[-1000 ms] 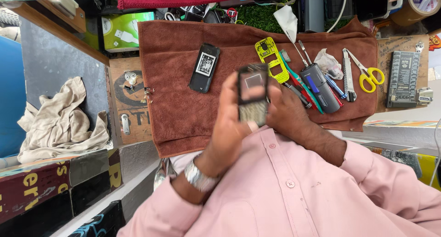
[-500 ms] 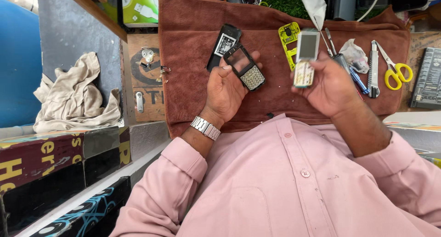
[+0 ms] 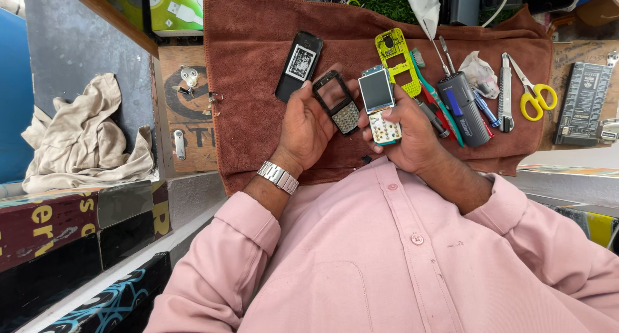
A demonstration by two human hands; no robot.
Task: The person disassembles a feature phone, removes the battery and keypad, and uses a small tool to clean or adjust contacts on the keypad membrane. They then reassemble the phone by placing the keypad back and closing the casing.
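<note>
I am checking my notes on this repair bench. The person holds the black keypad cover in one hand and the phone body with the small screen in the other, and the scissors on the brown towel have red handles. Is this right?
One detail is wrong: the scissors have yellow handles, not red, as the head view shows. The rest stands: the left hand holds the black keypad cover, the right hand holds the phone body with the small screen, and the scissors lie on the brown towel.

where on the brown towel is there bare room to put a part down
Bare towel lies left of the black phone back, out to the towel's left edge, and along the top edge above it. Right of the yellow frame it is crowded: tools, grey canister, scissors.
</note>
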